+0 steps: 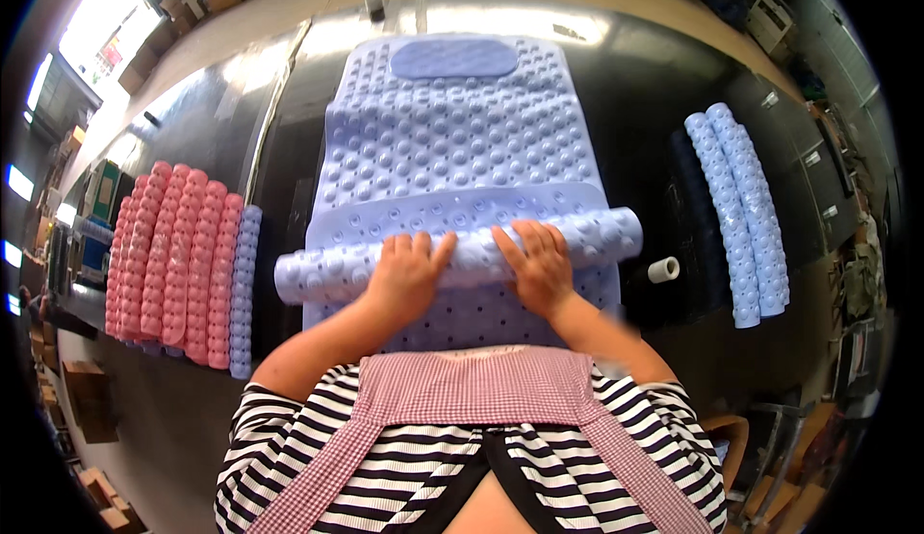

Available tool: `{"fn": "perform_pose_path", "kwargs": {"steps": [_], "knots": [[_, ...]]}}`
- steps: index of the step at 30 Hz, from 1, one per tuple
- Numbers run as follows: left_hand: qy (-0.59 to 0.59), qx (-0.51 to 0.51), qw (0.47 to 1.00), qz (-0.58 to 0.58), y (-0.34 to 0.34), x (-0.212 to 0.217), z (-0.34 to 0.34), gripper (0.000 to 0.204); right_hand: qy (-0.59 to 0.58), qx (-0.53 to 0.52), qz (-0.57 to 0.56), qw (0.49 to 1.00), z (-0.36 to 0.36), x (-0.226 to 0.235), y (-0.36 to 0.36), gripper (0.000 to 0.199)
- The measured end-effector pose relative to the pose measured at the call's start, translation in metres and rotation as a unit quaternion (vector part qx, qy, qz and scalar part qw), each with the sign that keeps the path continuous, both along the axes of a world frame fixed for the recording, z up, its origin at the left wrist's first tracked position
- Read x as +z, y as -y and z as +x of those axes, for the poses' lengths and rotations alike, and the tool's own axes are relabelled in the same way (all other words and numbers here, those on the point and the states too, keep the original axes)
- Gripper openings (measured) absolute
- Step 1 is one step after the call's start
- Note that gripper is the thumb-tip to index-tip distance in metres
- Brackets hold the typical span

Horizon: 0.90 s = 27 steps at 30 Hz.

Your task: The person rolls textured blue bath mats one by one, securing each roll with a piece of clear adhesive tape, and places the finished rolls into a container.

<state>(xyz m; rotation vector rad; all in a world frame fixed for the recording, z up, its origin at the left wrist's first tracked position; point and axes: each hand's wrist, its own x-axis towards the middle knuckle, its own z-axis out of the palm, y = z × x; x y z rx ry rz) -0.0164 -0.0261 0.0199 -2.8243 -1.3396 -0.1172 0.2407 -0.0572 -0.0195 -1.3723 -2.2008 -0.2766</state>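
Brown cardboard boxes (89, 394) are standing on the floor at the lower left, beside the counter (635, 72), with more of them (108, 507) lying nearer the bottom edge. A teal and white carton (104, 190) is sitting at the far left, behind the pink rolls. Further brown boxes (183, 3) are stacking up at the upper left, near the bright window. White cartons (770, 19) are resting at the upper right.

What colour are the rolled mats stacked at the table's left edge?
Mostly pink rolled bumpy rubber mats, plus one pale blue roll; head view.

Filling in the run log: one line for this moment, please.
left hand and right hand | pressing rolled part of lilac bath mat | black table
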Motion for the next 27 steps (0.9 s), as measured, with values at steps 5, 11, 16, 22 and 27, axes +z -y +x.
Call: {"fn": "perform_pose_path", "kwargs": {"steps": [5, 11, 16, 22, 27], "knots": [[0.03, -0.042, 0.996, 0.067, 0.071, -0.034, -0.004, 0.058, -0.011, -0.015, -0.015, 1.0, 0.001, -0.016, 0.087, 0.054], [0.049, -0.056, 0.992, 0.098, 0.077, -0.048, -0.004, 0.057, -0.033, 0.052, -0.322, 0.945, 0.039, 0.035, 0.06, 0.096], [0.054, -0.06, 0.986, 0.149, 0.087, -0.053, -0.004, 0.055, 0.033, -0.069, -0.245, 0.966, 0.073, 0.027, 0.065, 0.098], [0.055, -0.07, 0.987, 0.131, 0.101, -0.064, -0.008, 0.056, -0.048, -0.093, -0.096, 0.99, 0.058, 0.002, 0.112, 0.091], [0.048, -0.052, 0.991, -0.111, 0.052, -0.003, 0.006, 0.099, -0.023, -0.07, -0.251, 0.965, 0.079, 0.014, 0.055, 0.086]]}}
